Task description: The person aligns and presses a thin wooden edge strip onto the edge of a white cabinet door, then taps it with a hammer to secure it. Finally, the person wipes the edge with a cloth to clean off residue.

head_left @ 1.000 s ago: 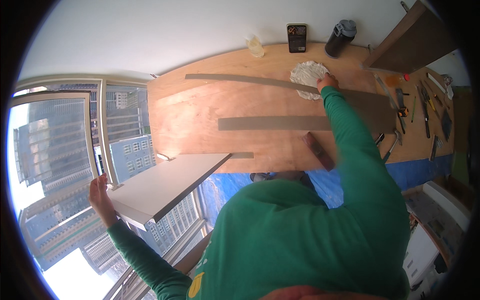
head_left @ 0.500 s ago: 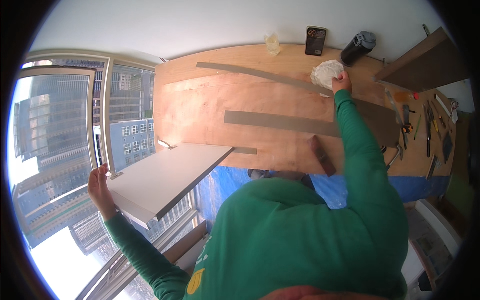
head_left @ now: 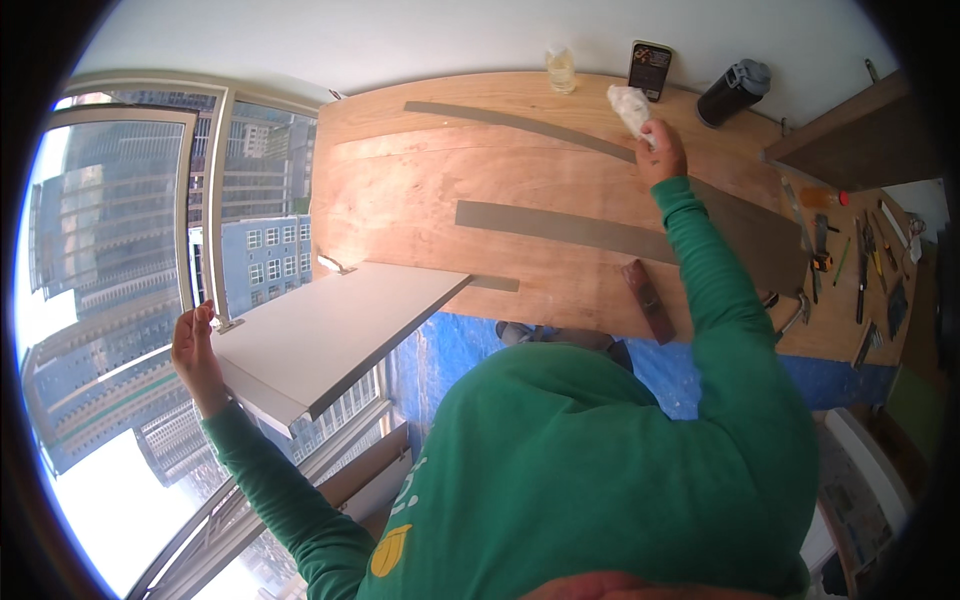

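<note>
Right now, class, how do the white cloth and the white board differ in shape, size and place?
The cloth is crumpled and soft-edged, while the board is flat with straight edges. The cloth is much smaller than the board. The cloth is in the right hand; the board juts past the table, beside the left hand. Both are whitish.

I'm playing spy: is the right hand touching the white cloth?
Touching. The head view shows the right hand gripping the white cloth at its near end.
</note>
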Tool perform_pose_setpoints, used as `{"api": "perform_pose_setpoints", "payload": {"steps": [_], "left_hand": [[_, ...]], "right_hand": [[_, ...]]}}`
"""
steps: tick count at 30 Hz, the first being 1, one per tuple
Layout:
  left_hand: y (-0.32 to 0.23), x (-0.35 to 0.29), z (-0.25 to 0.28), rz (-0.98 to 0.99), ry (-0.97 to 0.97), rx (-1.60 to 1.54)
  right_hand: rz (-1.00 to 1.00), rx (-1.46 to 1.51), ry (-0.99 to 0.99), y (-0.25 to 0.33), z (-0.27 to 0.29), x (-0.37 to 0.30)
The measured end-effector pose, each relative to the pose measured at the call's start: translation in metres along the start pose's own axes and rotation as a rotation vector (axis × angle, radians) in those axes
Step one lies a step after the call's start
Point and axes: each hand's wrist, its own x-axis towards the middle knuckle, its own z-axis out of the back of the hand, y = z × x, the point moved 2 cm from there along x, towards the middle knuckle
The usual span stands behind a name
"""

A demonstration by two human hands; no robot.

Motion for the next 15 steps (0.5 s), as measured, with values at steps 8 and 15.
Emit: {"api": "perform_pose_setpoints", "payload": {"steps": [8,15], "left_hand": [[0.002,-0.006,0.006,0.007,0.031,0.033],[0.003,-0.019,0.008,0.047,0.015,0.048]], "right_hand": [[0.21,0.144,0.228,0.102,-0.099,0.0],[0.239,0.002,0.476,0.109,-0.163,-0.046]]}}
